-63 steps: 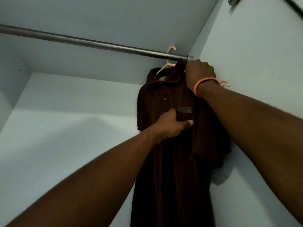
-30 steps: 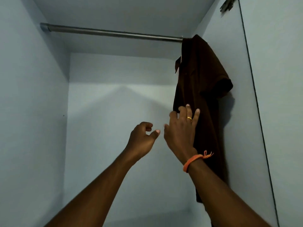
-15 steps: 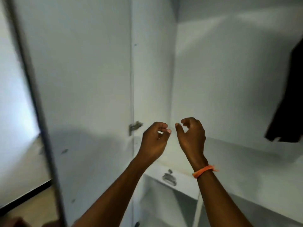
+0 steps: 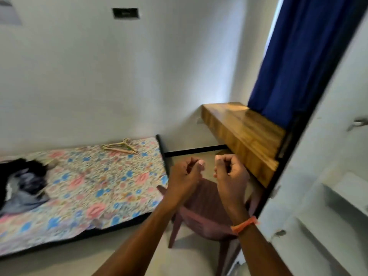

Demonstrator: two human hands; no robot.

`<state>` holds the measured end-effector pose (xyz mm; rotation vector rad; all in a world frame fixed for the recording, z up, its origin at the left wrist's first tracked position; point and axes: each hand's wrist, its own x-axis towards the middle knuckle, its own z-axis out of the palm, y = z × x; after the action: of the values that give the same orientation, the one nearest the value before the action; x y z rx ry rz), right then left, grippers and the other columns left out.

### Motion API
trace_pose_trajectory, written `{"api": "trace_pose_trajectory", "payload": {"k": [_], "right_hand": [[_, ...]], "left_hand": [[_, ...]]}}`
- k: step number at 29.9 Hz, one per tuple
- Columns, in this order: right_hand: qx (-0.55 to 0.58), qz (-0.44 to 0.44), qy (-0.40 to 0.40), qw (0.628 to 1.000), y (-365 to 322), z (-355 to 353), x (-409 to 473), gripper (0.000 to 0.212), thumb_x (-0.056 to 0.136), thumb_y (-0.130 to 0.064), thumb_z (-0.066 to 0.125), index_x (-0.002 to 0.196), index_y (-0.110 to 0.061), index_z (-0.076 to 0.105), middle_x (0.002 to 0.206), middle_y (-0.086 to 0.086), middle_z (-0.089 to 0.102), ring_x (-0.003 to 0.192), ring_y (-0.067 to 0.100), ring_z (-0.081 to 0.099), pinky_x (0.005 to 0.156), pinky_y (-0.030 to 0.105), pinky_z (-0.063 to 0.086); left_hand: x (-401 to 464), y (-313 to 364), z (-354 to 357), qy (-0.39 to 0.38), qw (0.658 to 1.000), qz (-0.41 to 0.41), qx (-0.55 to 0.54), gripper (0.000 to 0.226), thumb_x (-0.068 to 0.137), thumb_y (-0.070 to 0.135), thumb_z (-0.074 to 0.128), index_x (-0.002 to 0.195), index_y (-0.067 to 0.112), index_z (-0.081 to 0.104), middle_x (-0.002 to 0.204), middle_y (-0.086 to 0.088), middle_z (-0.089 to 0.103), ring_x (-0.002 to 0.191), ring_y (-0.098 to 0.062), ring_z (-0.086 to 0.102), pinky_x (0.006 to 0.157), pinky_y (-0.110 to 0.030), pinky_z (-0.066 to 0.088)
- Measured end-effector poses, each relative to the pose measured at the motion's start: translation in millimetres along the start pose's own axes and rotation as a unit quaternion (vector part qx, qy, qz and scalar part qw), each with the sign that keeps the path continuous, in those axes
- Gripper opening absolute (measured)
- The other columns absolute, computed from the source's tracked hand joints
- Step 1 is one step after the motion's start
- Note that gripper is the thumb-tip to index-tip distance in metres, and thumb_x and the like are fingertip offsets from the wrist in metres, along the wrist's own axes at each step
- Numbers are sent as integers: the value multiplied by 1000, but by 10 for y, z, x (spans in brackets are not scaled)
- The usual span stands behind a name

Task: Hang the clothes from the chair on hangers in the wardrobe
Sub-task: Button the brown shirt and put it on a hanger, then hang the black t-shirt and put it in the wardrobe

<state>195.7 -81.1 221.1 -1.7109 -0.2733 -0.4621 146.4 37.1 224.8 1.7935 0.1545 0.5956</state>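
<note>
Two loosely curled hands: left hand (image 4: 185, 176), right hand (image 4: 231, 174)

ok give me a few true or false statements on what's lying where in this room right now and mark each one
1. Hangers lie on the floral bedsheet. True.
2. The left hand holds a shirt. False: it holds nothing.
3. The brown chair has clothes piled on its seat. False: the visible seat is bare.
4. Dark clothes lie on the bed's left part. True.
5. The curtain is red. False: it is blue.
</note>
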Motion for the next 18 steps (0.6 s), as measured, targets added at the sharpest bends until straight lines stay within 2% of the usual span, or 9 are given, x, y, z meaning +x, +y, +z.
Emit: {"api": "trace_pose_trajectory", "payload": {"k": [3, 6, 8, 11, 14, 18], "right_hand": [[13, 82, -57, 995, -50, 992, -321, 19, 90, -34, 64, 73, -25, 60, 67, -3, 67, 63, 16, 66, 64, 43, 56], [47, 136, -156, 977, -210, 1987, -733, 22, 93, -20, 67, 73, -18, 60, 63, 1, 66, 51, 4, 61, 56, 29, 50], [47, 148, -220, 963, -298, 2523, -979, 21, 94, -20, 66, 74, -14, 62, 67, 7, 68, 55, 11, 64, 54, 28, 50], [45, 170, -291, 940, -380, 3296, -1303, 19, 94, -21, 67, 81, -7, 66, 72, 10, 70, 62, 17, 67, 51, 19, 48], [33, 191, -346, 918, -408, 3974, -1500, 19, 96, -20, 65, 84, -5, 67, 76, 12, 69, 68, 22, 68, 56, 23, 48], [21, 203, -402, 892, -334, 4943, -1649, 22, 96, -19, 64, 85, 0, 66, 76, 13, 69, 68, 24, 66, 57, 30, 50]], "left_hand": [[-7, -439, -1016, 62, 995, -77, 1, 16, 97, 24, 60, 87, 15, 69, 77, 0, 72, 66, -13, 68, 62, -35, 54], [-74, -826, -2023, 146, 981, -124, 12, 18, 98, 22, 59, 92, 8, 69, 81, -3, 72, 65, -10, 66, 58, -23, 51], [-112, -1032, -2537, 190, 969, -157, 16, 19, 99, 23, 58, 94, 9, 69, 84, -4, 71, 70, -13, 65, 56, -16, 47], [-128, -1378, -3220, 229, 953, -198, 15, 20, 99, 25, 58, 92, 10, 69, 85, -5, 71, 73, -16, 65, 59, -20, 46], [-69, -1717, -3798, 266, 936, -228, 17, 19, 99, 26, 57, 90, 13, 68, 87, -5, 70, 75, -17, 65, 58, -18, 45], [69, -2231, -4527, 330, 905, -269, 14, 21, 100, 25, 55, 86, 13, 65, 87, -7, 69, 74, -22, 62, 60, -25, 44]]}}
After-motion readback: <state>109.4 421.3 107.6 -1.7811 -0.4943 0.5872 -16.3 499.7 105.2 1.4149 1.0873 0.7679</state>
